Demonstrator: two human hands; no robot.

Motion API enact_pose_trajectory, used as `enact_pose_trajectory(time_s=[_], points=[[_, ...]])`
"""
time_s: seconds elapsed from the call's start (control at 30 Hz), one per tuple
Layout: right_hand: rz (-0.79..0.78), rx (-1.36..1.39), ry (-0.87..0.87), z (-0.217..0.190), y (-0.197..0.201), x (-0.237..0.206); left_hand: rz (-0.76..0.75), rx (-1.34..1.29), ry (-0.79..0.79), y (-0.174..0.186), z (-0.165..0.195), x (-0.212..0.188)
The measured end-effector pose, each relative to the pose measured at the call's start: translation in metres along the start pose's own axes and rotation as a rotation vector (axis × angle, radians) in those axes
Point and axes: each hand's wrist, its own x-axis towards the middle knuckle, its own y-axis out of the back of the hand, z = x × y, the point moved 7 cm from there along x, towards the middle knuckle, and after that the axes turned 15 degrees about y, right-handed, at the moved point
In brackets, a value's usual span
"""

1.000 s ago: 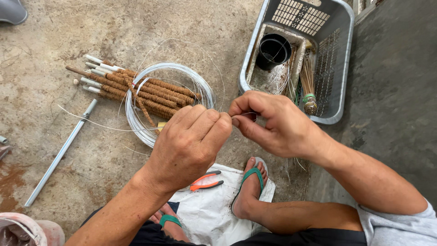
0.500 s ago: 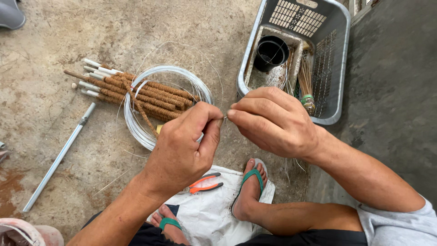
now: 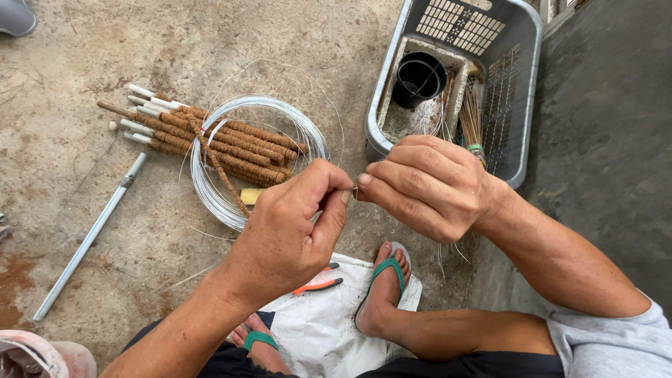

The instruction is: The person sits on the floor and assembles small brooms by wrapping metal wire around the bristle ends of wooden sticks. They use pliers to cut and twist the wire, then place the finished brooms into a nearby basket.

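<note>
Both hands shifted slightly vs 0.5 s ago; left hand (image 3: 283,231) & right hand (image 3: 427,185) pinch thin wire (image 3: 355,194) between fingertips, just right of wire coil (image 3: 238,161). Light, springy, slippery; grip near the end.

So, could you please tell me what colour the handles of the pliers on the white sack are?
Orange, on the pliers, seen in the head view.

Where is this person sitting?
Probably an outdoor work spot on a bare concrete floor: a wire coil, fibre-wrapped sticks and a grey basket lie around.
</note>
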Motion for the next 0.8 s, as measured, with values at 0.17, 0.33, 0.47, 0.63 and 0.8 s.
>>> enact_pose_trajectory(time_s=[0.17, 0.33, 0.47, 0.63, 0.8], points=[[0.031, 0.062, -0.044, 0.001, 0.002, 0.001, 0.022, 0.032, -0.067, -0.003, 0.005, -0.005], [0.109, 0.224, -0.289, 0.007, 0.003, 0.003, 0.062, 0.066, -0.133, -0.004, 0.009, -0.009], [0.120, 0.474, -0.767, 0.013, -0.009, -0.008, 0.119, 0.123, -0.173, -0.005, 0.009, -0.009], [0.037, 0.813, -1.322, 0.016, -0.037, -0.038, 0.178, 0.194, -0.201, -0.002, 0.006, -0.008], [0.024, 0.351, -0.654, 0.015, -0.016, -0.002, 0.187, 0.187, -0.159, 0.004, 0.001, -0.005]])
